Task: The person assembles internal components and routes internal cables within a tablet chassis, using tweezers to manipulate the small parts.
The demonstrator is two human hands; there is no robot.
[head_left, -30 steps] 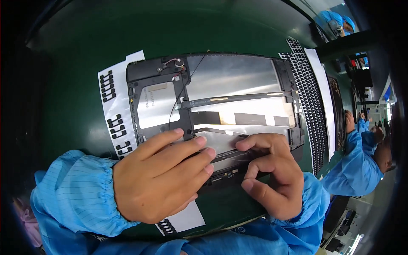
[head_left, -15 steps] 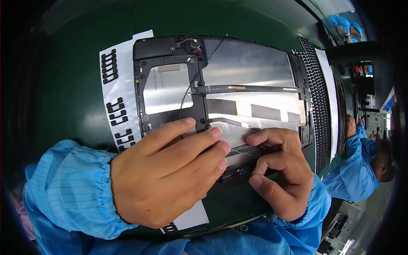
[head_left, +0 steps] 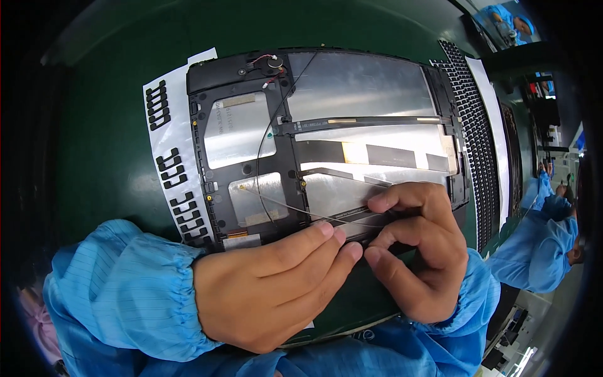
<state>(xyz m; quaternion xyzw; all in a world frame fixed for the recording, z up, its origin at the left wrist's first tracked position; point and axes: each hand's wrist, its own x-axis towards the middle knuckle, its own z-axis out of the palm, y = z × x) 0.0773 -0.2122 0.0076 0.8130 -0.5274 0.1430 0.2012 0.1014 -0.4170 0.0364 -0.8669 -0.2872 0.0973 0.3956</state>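
Observation:
A flat black frame (head_left: 292,157) with bare silver metal panels (head_left: 358,81) lies before me, with a dark flat ribbon cable (head_left: 370,121) across its middle. From a yellow-tipped end on a small lower-left panel, a thin grey cable (head_left: 282,202) runs to my right hand (head_left: 421,251). That hand is curled, its fingers bent around the cable at the near right. My left hand (head_left: 276,283) rests over the frame's near edge, fingers together and tips close to the cable. Its thumb is hidden, and what it grips cannot be made out. A thin black wire (head_left: 259,157) curves down the frame.
A white sheet (head_left: 182,135) with small black clip-shaped parts lies left of the frame. Rows of similar black parts (head_left: 474,138) line its right side on another white strip. Beyond, on the right, people in blue work clothes (head_left: 540,245) sit along the bench.
My left hand has slid down and right off the lower-left panel, its fingers closing together. The panel and the grey cable are now uncovered. The frame has shifted slightly left.

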